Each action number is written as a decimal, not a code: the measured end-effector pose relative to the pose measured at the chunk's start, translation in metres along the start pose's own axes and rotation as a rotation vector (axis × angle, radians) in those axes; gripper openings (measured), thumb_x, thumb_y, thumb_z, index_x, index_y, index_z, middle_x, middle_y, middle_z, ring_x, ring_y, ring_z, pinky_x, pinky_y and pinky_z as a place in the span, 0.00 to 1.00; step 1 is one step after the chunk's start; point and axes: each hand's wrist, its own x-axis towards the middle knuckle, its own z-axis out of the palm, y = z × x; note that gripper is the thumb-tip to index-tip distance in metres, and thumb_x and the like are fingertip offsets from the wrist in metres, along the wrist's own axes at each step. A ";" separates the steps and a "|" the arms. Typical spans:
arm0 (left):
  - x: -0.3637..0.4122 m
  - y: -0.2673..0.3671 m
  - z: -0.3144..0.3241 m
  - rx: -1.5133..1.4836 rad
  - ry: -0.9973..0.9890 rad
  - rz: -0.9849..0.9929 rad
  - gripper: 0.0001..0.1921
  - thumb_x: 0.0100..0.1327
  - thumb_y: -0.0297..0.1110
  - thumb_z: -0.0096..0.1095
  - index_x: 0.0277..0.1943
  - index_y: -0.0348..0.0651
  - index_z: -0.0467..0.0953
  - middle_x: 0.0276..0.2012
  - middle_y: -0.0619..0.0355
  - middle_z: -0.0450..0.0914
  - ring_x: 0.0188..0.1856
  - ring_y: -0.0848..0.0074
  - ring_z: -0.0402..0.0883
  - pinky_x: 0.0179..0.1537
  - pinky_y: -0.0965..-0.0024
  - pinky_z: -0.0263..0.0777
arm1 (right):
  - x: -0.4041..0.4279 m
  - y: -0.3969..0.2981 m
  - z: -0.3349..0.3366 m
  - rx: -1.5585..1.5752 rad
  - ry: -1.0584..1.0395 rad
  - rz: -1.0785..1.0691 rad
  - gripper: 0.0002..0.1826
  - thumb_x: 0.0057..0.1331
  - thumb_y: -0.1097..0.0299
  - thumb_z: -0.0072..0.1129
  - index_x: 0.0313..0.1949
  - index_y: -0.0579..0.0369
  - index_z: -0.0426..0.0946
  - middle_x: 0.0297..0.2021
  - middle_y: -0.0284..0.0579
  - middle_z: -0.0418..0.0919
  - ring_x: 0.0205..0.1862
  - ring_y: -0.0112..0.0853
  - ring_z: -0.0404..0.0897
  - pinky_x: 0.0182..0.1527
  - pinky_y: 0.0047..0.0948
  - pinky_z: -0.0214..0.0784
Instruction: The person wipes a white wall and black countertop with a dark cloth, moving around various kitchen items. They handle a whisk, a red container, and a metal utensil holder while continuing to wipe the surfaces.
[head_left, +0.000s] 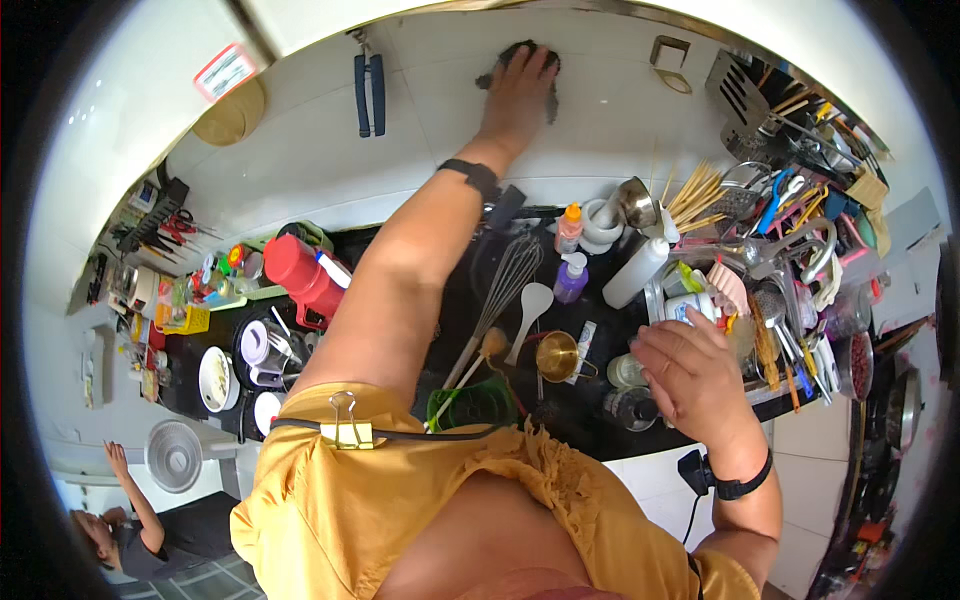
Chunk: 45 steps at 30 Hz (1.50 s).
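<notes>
My left hand (519, 97) reaches up and presses a dark cloth (553, 64) flat against the tiled wall (450, 97). Much of the cloth is hidden under the palm and fingers. Lower down, over the front right of the black countertop (469, 300), hovers my right hand (694, 375) with its fingers a little apart and nothing visible in them. Beside its fingertips stand a small glass jar (624, 371) and a clear glass jar (630, 409). Just behind it is a white tub (691, 306); whether the fingers touch it, I cannot tell.
A whisk (510, 277), a white rice paddle (534, 304), a brass cup (557, 356) and a green basket (472, 405) lie before me. Bottles, a mortar (600, 229) and crowded utensils fill the right. Left are a red jug (304, 274) and bowls. Another person (139, 540) is at lower left.
</notes>
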 end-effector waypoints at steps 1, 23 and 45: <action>-0.002 -0.005 -0.002 -0.029 0.104 -0.051 0.25 0.66 0.24 0.54 0.66 0.37 0.72 0.72 0.42 0.64 0.74 0.49 0.61 0.72 0.44 0.57 | -0.003 0.002 0.001 0.002 -0.019 0.009 0.17 0.56 0.72 0.70 0.47 0.49 0.85 0.50 0.39 0.84 0.56 0.38 0.81 0.67 0.47 0.67; 0.042 0.013 0.031 0.083 0.076 0.301 0.28 0.60 0.23 0.59 0.65 0.44 0.75 0.68 0.49 0.71 0.70 0.53 0.67 0.67 0.56 0.66 | -0.069 0.030 -0.002 0.145 0.255 0.167 0.20 0.49 0.76 0.72 0.45 0.52 0.84 0.47 0.41 0.83 0.48 0.41 0.83 0.53 0.45 0.77; -0.073 -0.044 0.011 0.293 -0.680 0.551 0.33 0.66 0.25 0.55 0.75 0.54 0.66 0.78 0.62 0.59 0.79 0.67 0.55 0.78 0.56 0.53 | -0.147 0.021 0.041 0.082 0.245 0.526 0.16 0.59 0.79 0.60 0.48 0.58 0.84 0.52 0.50 0.83 0.55 0.50 0.80 0.62 0.47 0.71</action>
